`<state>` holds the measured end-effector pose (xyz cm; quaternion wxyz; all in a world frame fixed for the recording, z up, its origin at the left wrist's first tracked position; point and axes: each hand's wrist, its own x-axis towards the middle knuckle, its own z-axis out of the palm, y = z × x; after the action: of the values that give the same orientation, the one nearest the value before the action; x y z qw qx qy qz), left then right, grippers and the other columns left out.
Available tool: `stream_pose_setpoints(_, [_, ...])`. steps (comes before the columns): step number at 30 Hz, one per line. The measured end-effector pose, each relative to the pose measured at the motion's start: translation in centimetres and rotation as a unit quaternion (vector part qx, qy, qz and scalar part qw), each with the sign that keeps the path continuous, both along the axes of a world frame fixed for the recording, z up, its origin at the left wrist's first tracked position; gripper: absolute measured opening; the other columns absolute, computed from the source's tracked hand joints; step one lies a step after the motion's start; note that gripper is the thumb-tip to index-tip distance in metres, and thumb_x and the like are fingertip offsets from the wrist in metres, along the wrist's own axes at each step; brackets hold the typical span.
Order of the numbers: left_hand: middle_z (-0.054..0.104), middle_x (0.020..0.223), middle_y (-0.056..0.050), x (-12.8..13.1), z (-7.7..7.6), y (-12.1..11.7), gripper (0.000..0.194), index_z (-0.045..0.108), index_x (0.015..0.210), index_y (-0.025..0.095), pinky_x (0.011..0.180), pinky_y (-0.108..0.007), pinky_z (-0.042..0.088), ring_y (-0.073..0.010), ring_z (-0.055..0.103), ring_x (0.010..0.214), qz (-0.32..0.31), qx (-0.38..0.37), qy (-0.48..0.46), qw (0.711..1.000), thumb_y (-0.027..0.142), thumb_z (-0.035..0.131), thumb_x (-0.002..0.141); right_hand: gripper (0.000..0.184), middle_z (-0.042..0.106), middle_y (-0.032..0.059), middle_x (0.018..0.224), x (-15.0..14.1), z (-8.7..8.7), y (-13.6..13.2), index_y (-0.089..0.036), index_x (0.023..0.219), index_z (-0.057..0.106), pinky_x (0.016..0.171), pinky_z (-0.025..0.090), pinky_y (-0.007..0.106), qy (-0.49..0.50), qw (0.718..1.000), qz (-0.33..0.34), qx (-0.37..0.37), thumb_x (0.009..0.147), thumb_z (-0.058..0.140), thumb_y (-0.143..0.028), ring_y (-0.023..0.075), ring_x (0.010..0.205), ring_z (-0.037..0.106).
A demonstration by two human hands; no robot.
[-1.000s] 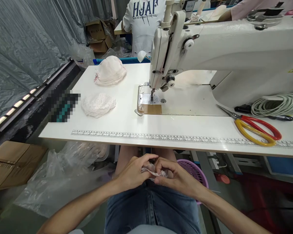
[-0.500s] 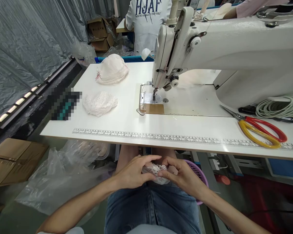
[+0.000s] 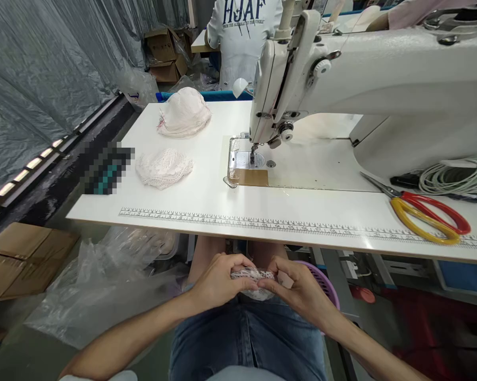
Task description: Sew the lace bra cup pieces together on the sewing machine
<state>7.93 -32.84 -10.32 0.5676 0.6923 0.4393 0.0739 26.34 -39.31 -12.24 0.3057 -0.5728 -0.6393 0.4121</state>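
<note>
Over my lap, below the table's front edge, a piece of white lace fabric is stretched between my two hands. My left hand pinches its left side between thumb and fingers. On the other side, my right hand pinches the lace the same way, with the two thumbs close together. Parts of the lace are hidden behind the fingers. On the white table lie a flat lace piece and, behind it, a stack of pale cup-shaped pieces.
A sewing machine spans the table's right side. Scissors and coiled cord lie near its base. A purple basket stands by my right leg; plastic bags and a cardboard box are at left. A person sits beyond.
My fingers have shifted along the lace, and the left fingertips have curled in. The lace edge is now straighter between my hands. The view has moved slightly.
</note>
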Motion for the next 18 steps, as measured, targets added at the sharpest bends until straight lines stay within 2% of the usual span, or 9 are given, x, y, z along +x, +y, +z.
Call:
stream_pose_setpoints(7, [0.07, 0.079, 0.002, 0.0, 0.14, -0.05, 0.014, 0.071, 0.081, 0.02, 0.067, -0.021, 0.039, -0.0145, 0.059, 0.074, 0.021, 0.012, -0.004, 1.0, 0.028, 0.071, 0.069, 0.033, 0.044, -0.003, 0.058, -0.26, 0.47, 0.15, -0.019, 0.067, 0.048, 0.045, 0.025, 0.021, 0.025, 1.0, -0.012, -0.012, 0.087, 0.052, -0.045, 0.0093, 0.051, 0.036])
stream_pose_setpoints(12, [0.07, 0.076, 0.001, 0.01, 0.14, -0.08, 0.012, 0.071, 0.08, 0.018, 0.063, -0.019, 0.04, -0.0132, 0.059, 0.071, 0.027, -0.011, -0.037, 0.999, 0.024, 0.071, 0.07, 0.033, 0.038, -0.0048, 0.056, -0.31, 0.39, 0.41, -0.019, 0.066, 0.044, 0.045, 0.022, 0.021, 0.055, 0.998, -0.017, -0.03, 0.086, 0.054, -0.043, 0.0089, 0.05, 0.032])
stream_pose_setpoints(18, [0.07, 0.076, -0.001, 0.02, 0.73, -0.18, 0.01, 0.071, 0.079, 0.016, 0.063, -0.018, 0.041, -0.0132, 0.06, 0.072, 0.032, -0.026, -0.061, 0.997, 0.023, 0.07, 0.071, 0.027, 0.043, -0.0035, 0.065, -0.46, 0.32, 0.51, -0.02, 0.072, 0.043, 0.048, 0.029, 0.021, 0.086, 0.995, -0.022, -0.039, 0.083, 0.057, -0.039, 0.0095, 0.055, 0.037])
